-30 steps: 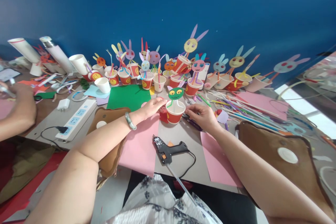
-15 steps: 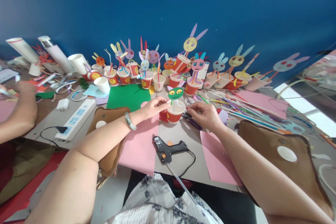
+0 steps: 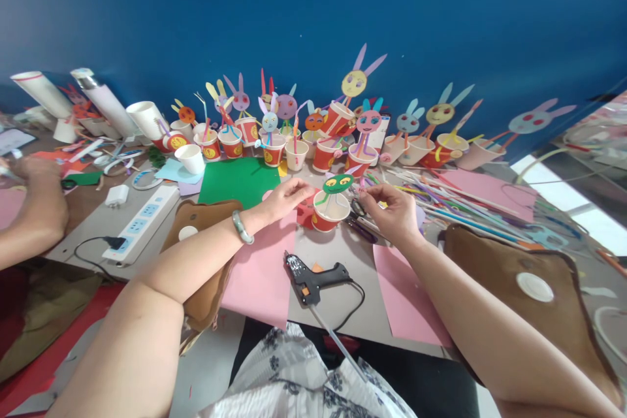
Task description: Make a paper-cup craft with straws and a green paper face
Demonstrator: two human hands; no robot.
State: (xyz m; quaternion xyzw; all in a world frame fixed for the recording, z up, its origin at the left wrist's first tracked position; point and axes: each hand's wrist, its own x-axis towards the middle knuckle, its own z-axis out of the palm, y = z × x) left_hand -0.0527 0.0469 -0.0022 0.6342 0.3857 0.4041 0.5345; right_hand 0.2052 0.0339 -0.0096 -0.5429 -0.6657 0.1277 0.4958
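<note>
A red and white paper cup [image 3: 326, 221] stands on the table in front of me. From it rises a green paper animal face [image 3: 337, 184] with yellow eyes, leaning to the right on pale stems. My left hand [image 3: 289, 199] is just left of the cup, thumb and fingers slightly apart, holding nothing. To the cup's right, my right hand [image 3: 392, 209] has thumb and forefinger pinched together; whatever is between them is too small to make out. Dark-handled scissors [image 3: 361, 230] lie beneath that hand. Nearer me lies a black glue gun [image 3: 318, 279] with a glue stick in it.
Several finished cups with rabbit faces [image 3: 368, 121] line the blue wall. Pipe cleaners [image 3: 470, 206] are strewn at the right. A power strip [image 3: 147, 222], a green sheet [image 3: 240, 181] and pink paper [image 3: 264, 274] lie leftward. Another person's arm [image 3: 39, 209] reaches in at far left.
My left hand has come off the green-faced figure and drawn slightly left. The green face has tipped lower and to the right. My right hand has shifted a little right and away from the cup.
</note>
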